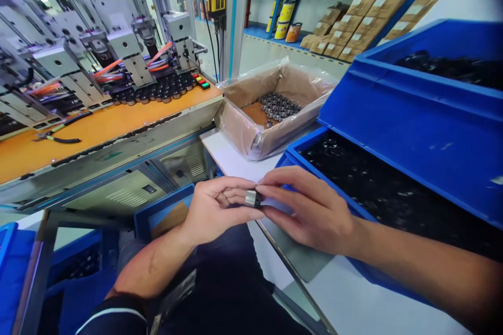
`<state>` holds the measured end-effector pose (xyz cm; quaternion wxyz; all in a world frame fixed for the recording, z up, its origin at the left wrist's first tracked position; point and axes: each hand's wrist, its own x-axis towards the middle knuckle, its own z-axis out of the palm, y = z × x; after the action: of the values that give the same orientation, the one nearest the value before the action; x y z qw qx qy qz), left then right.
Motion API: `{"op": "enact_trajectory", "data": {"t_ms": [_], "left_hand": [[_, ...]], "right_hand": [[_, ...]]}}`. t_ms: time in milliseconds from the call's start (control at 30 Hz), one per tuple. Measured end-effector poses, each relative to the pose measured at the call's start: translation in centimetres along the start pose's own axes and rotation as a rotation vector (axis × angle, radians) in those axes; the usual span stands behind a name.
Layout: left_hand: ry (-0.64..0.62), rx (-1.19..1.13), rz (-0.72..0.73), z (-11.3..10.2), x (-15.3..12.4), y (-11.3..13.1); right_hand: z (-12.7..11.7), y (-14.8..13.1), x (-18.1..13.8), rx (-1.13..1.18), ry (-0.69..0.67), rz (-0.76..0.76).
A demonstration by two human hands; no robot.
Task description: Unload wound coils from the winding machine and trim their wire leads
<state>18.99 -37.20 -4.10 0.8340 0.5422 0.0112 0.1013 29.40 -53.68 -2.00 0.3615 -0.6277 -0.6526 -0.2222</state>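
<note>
Both my hands meet in front of me over the edge of a white table [231, 159]. My left hand [218, 209] pinches a small silver and black cylindrical part [252, 198] at its fingertips. My right hand [310, 209] closes its fingers on the same part from the right side. Right behind my right hand stands a blue bin [298, 149] filled with small black parts. A plastic-lined cardboard box [251, 136] with several dark metal ring parts [279, 106] sits farther back on the table.
A machine with an orange worktop [102, 128], grey blocks, orange hoses and a row of black parts stands at the left. A second blue bin [412, 110] is stacked at the right. Blue shelves with cardboard boxes [353, 26] line the back. Blue crates [15, 267] sit low left.
</note>
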Motion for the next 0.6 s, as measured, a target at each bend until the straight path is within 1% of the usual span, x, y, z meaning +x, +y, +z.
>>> {"op": "enact_trajectory", "data": {"t_ms": [200,400,467,600], "left_hand": [[-0.023,-0.012,0.022,0.19,-0.09,0.07],[0.003,0.069,0.009,0.2,-0.32,0.21],[0.005,0.077,0.003,0.14,-0.41,0.22],[0.003,0.036,-0.001,0.1,-0.42,0.01]], "right_hand": [[0.1,0.08,-0.42,-0.013,0.001,-0.004],[0.09,0.09,-0.65,-0.018,0.001,-0.029],[0.09,0.1,-0.64,-0.023,0.004,-0.012],[0.14,0.2,-0.52,-0.026,-0.009,-0.014]]}}
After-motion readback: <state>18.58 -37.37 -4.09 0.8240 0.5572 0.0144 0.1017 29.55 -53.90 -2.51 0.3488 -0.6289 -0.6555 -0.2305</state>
